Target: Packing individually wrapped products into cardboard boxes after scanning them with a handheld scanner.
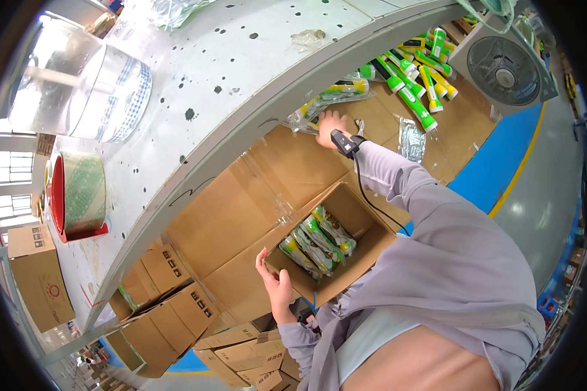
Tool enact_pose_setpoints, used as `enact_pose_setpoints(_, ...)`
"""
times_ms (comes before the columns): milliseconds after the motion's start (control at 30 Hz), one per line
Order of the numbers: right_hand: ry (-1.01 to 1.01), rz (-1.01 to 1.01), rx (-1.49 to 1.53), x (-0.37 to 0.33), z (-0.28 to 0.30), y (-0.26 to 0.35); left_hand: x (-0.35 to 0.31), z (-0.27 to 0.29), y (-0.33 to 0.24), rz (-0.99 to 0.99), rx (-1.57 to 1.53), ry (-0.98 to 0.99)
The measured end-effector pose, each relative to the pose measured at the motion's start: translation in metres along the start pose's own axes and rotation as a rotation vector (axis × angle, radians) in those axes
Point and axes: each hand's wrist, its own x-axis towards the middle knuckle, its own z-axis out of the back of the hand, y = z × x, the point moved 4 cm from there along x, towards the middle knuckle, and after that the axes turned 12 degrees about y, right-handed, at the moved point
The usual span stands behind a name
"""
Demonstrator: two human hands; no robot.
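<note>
Down in the head view, the open cardboard box (370, 251) sits close against the person's front, with several bagged flashlights (314, 228) lying side by side in it and bare space at the right. The left hand (279, 287) is at the box's left side, grip open, thumb up; can't tell if it's actually pressing on the wall. The right hand (331, 130) is stretched out to a clear-bagged bundle (312, 112) on the cardboard sheet (310, 163), right by the edge of the speckled tabletop (176, 72). Fingers are curled over there, but I honestly can't tell if that grip has closed on anything.

My two cents: grab the body through the plastic, not a loose bag corner, since that film looks slippery. Lift clear of the tabletop edge, and let the left palm brace the box. Loose flashlights (416, 107) lie further right, well apart from the box.
</note>
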Motion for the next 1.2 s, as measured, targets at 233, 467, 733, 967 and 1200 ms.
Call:
enact_pose_setpoints(233,0.729,0.394,0.670,-0.061,-0.010,0.000,0.001,-0.001,-0.005,-0.017,-0.016,0.028)
enact_pose_setpoints(467,0.830,0.326,1.573,-0.159,0.044,-0.053,0.000,-0.006,-0.023,-0.147,0.207,-0.109)
enact_pose_setpoints(733,1.169,0.993,1.132,-0.279,0.087,-0.030,-0.014,-0.031,-0.128,-0.529,-0.080,0.071)
enact_pose_setpoints(967,1.548,1.193,0.981,-0.350,0.035,0.016,-0.025,-0.041,-0.125,-0.357,-0.308,0.139)
enact_pose_setpoints(1200,0.805,0.903,1.346,-0.377,0.054,0.045,-0.043,-0.022,-0.105,-0.491,-0.239,0.012)
